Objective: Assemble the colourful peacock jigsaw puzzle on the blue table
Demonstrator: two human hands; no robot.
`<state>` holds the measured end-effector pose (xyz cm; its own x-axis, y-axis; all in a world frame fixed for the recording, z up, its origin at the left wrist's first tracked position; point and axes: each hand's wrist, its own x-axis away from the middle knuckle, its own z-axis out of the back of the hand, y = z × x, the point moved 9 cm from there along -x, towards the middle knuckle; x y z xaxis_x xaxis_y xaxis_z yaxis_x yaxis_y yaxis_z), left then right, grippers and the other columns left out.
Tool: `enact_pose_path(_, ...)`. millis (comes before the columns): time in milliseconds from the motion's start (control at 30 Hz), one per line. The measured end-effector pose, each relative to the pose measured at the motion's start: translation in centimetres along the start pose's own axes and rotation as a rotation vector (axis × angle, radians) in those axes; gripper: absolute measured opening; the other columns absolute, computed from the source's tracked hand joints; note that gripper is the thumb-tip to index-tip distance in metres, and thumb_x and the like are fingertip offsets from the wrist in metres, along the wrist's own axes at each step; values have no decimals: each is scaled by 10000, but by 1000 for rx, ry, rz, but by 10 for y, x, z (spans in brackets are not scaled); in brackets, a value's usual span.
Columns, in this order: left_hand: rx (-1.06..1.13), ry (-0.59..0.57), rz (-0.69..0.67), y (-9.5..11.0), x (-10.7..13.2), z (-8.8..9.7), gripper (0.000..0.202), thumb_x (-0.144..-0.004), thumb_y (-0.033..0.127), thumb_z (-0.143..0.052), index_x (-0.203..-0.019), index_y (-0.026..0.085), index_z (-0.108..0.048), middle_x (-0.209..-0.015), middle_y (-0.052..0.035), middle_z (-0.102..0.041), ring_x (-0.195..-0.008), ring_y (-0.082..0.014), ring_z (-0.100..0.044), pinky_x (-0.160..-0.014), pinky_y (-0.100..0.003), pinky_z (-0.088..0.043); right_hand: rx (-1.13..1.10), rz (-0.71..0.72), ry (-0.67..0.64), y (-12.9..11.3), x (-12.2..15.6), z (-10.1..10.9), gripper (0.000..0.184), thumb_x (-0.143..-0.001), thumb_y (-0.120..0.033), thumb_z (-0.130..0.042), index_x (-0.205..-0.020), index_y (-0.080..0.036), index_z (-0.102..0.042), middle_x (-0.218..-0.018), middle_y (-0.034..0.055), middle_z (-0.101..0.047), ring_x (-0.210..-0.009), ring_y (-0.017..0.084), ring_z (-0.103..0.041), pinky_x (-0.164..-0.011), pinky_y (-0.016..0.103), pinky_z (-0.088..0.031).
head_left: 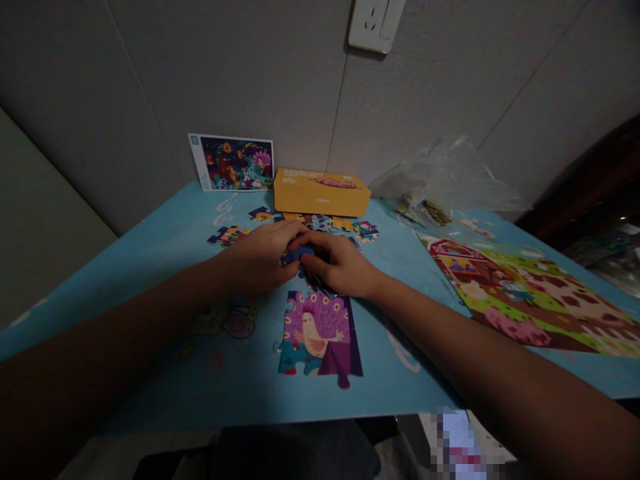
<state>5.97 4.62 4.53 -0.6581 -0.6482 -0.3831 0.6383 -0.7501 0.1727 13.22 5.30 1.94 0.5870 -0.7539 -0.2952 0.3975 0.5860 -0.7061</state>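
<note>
My left hand and my right hand meet above the middle of the table, fingers curled around a dark blue jigsaw puzzle piece. Part of that piece is hidden by the fingers, and dark shapes under my right hand are hard to make out. Closer to me lies a joined section of puzzle showing a purple peacock. Loose puzzle pieces are spread behind my hands, and several more lie at the foot of the yellow box.
A picture card leans against the wall, left of the box. Toward the right sit a clear plastic bag with things inside and a farm-scene puzzle. The blue table has its front edge near my body.
</note>
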Motion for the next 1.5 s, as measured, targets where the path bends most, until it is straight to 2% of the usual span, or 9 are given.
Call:
enact_pose_path(233, -16, -7, 24, -2, -1, -1, 292, -738, 193, -557, -1025, 150, -520, -932, -59, -599, -856, -196, -565, -780, -298, -441, 12, 28, 34, -2, 0, 2, 270, -810, -119, -499, -1068, -167, -562, -651, -44, -479, -526, 75, -386, -537, 244, -285)
enact_pose_path(433, -34, 9, 73, -6, -1, 1, 287, -747, 222, -553, -1021, 140, -520, -907, -62, -594, -820, -194, -569, -759, -299, -440, 10, 6, 67, 1, 0, 5, 285, -824, -140, -506, -1108, -174, -502, -579, -71, -391, -516, 83, -367, -538, 252, -261)
enact_pose_path(700, -24, 10, 105, -7, -1, 1, 344, -749, 251, -546, -1073, 136, -531, -917, -65, -600, -821, -199, -576, -772, -310, -439, -81, -47, 64, 7, 1, 3, 222, -838, -170, -492, -1039, -193, -401, -577, -74, -463, -485, 81, -407, -527, 250, -262)
enact_pose_path(1033, -10, 12, 60, -4, -1, 2, 277, -738, 198, -543, -1010, 151, -542, -915, -65, -609, -849, -196, -575, -784, -307, -441, -35, -59, 57, 6, 0, 4, 203, -832, -161, -500, -1034, -171, -490, -571, -70, -416, -510, 80, -376, -541, 252, -256)
enact_pose_path(1300, -5, -1, 36, -1, -2, 2, 261, -732, 171, -542, -991, 140, -551, -942, -76, -620, -866, -197, -575, -789, -305, -443, -50, -45, 21, 8, -1, 0, 173, -842, -157, -480, -1006, -157, -535, -626, -46, -465, -533, 78, -373, -537, 246, -256)
enact_pose_path(1500, 8, -5, 13, -1, -1, 0, 259, -740, 175, -537, -995, 130, -556, -942, -81, -625, -859, -197, -574, -783, -307, -441, -34, -32, 30, 6, -1, 1, 174, -836, -165, -491, -997, -144, -556, -608, -51, -448, -515, 76, -363, -522, 244, -244)
